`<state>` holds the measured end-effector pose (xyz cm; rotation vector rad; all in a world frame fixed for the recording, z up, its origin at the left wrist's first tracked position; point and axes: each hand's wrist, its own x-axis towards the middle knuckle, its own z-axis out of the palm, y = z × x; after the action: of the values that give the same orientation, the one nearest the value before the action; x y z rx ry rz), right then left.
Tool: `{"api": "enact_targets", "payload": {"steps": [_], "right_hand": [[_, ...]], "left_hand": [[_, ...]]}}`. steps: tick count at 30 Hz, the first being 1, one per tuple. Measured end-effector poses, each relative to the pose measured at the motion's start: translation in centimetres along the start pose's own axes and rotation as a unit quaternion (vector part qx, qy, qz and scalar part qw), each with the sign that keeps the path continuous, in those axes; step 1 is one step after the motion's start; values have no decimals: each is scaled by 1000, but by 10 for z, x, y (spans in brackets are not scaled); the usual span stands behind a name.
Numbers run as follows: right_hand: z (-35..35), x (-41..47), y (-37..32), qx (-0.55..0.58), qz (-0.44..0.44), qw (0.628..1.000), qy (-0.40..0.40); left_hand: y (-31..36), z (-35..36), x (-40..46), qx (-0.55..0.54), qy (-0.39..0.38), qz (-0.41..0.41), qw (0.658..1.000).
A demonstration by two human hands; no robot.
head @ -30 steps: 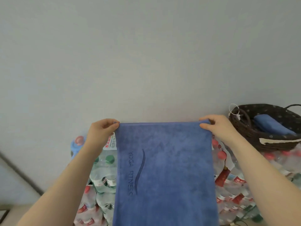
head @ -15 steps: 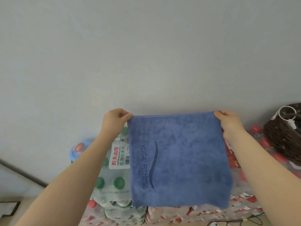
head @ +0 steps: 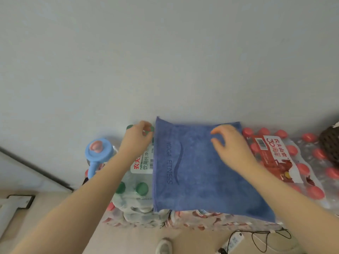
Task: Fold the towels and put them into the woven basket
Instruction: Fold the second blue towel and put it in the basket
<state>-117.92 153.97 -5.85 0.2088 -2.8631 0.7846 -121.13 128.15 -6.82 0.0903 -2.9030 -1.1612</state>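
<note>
I see shrink-wrapped packs of bottled water (head: pixel 286 162) stacked against the wall, serving as the work surface. A blue towel (head: pixel 200 173) lies flat on their caps, red-capped bottles (head: pixel 315 192) bare to its right, green-capped ones (head: pixel 142 188) to its left. The woven basket (head: pixel 330 145) sits at the far right, mostly cut off.

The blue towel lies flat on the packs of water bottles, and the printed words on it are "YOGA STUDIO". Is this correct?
Not quite. The head view shows the towel lying flat on the packs, but the print reads "YOGA FITNESS", not "YOGA STUDIO".
</note>
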Motion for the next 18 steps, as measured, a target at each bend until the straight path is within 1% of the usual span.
{"api": "enact_targets", "payload": {"steps": [2, 3, 5, 8, 10, 12, 14, 16, 18], "right_hand": [[9, -32, -30, -27, -103, 992, -66], [14, -47, -42, -51, -148, 984, -82], [26, -73, -60, -88, -222, 965, -108], [47, -101, -73, -122, -271, 945, -134], [58, -114, -76, -149, -278, 940, -130], [67, -121, -77, -161, -250, 945, -137], [71, -127, -77, -119, -210, 961, -136], [70, -130, -79, -55, -175, 973, -139], [68, -130, -77, -11, -143, 979, -148]], "left_hand": [[-2, -4, -34, -1, 7, 14, 1000], [-2, -5, -52, 0, 13, 15, 1000], [-6, -5, -88, -15, 20, -12, 1000], [-13, 2, -136, -73, 23, -86, 993], [-18, 14, -162, -138, 2, -160, 977], [-24, 29, -183, -165, -50, -223, 959], [-26, 44, -196, -176, -87, -261, 945], [-21, 53, -200, -260, -75, -282, 920], [-14, 58, -197, -317, -28, -289, 903]]}}
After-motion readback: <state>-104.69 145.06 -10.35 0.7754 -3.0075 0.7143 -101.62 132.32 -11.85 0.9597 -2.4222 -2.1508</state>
